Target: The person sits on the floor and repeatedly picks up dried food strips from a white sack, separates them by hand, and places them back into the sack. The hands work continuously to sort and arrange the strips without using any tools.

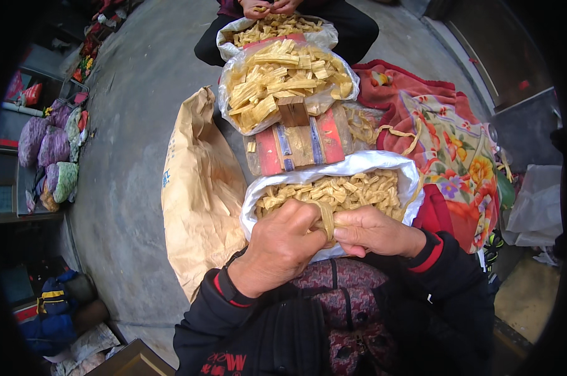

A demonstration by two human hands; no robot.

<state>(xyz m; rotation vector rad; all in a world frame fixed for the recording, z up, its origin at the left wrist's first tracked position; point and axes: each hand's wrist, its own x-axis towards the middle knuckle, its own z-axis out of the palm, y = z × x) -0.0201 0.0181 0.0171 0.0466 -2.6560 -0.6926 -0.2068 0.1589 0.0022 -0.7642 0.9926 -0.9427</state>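
Note:
My left hand (283,242) and my right hand (379,230) are close together, pinching a flat tan strip (328,220) that loops up between them. It looks like tofu skin. Both hands are over the near edge of a white woven sack (358,162) with its rim rolled down. Small knotted tan pieces (344,190) fill the sack. Just beyond it lies a worn wooden board (300,145) with red and blue bands and a wood block (293,112) standing on it. A clear plastic bag (349,80) of wider, cut tan pieces (283,75) sits behind the block.
Across from me a seated person's hands (269,7) hold a small piece above another sack (330,35) of knots. A brown paper sack (203,202) lies at left, a floral red blanket (448,141) at right. Loose strips (361,126) lie beside the board. Stuffed mesh bags (53,145) line the left wall.

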